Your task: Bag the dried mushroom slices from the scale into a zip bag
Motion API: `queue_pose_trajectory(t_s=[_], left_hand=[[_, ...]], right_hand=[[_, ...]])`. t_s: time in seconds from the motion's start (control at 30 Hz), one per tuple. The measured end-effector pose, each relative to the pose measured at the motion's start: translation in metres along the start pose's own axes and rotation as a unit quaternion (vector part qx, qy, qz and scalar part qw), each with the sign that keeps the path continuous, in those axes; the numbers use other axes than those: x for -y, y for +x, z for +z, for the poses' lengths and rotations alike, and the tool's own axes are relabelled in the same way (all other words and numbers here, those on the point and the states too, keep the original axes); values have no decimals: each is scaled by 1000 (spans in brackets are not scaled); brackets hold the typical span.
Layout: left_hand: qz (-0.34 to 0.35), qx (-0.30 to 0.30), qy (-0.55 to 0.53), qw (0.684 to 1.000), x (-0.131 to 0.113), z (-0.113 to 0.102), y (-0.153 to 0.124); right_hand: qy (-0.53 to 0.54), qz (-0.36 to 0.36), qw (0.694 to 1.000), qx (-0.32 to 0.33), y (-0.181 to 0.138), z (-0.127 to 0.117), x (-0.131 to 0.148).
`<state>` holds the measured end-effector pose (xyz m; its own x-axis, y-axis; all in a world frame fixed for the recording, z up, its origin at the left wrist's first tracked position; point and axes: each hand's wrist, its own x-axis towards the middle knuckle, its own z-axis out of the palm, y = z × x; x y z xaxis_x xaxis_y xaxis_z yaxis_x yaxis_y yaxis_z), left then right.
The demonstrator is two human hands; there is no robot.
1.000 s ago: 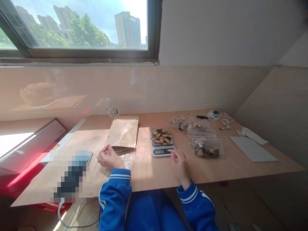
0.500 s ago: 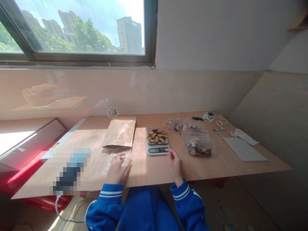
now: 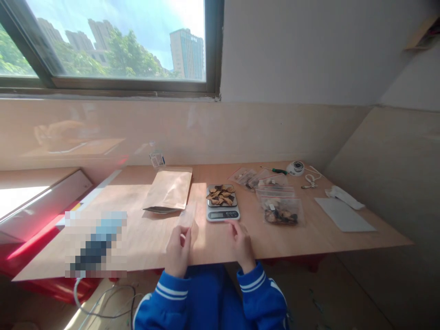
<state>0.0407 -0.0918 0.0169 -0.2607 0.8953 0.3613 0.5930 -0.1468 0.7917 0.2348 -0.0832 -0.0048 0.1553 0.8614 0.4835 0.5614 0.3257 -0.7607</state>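
Observation:
My left hand (image 3: 178, 250) pinches the lower end of a clear plastic bag (image 3: 187, 214) and holds it up over the wooden table (image 3: 144, 238). My right hand (image 3: 239, 242) hovers just in front of a small kitchen scale (image 3: 222, 213), fingers loosely curled with nothing in them. Brown and dark dried pieces (image 3: 220, 195) lie piled on the scale's tray. A brown paper pouch (image 3: 167, 190) lies flat to the left of the scale.
Right of the scale lie several clear zip bags with red seals (image 3: 280, 211), some holding dried pieces. Further back are a green-handled screwdriver (image 3: 278, 171), a round white device (image 3: 295, 167) and a white cable. A grey sheet (image 3: 343, 215) lies at far right. A small bottle (image 3: 156, 158) stands by the wall.
My left hand has moved right from beside the pouch, taken the clear bag off the table and lifted it. My right hand has drawn back from the scale toward me.

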Motion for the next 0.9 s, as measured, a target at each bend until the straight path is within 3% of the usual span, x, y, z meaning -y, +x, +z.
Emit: queue_pose_trajectory(t_s=[0.2,0.37,0.57,0.63,0.77,0.9], left_hand=[[49,52,-136,988,-28,28,-37],[36,64,-192,979,-29,39,-47],[2,-73,-233,970,-31,52,-50],[-10,-112,-239,964,-32,55,-49],[-28,-152,-184,971,-29,57,-35],[-12,-185,-132,974,-19,56,1]], right_hand=[[61,-13,993,101,-15,16,49],[143,42,985,87,-13,15,45],[96,91,991,7,-14,0,11],[72,89,993,12,-16,-6,4],[66,36,996,39,-5,-20,-2],[7,-17,1000,-21,37,-26,-12]])
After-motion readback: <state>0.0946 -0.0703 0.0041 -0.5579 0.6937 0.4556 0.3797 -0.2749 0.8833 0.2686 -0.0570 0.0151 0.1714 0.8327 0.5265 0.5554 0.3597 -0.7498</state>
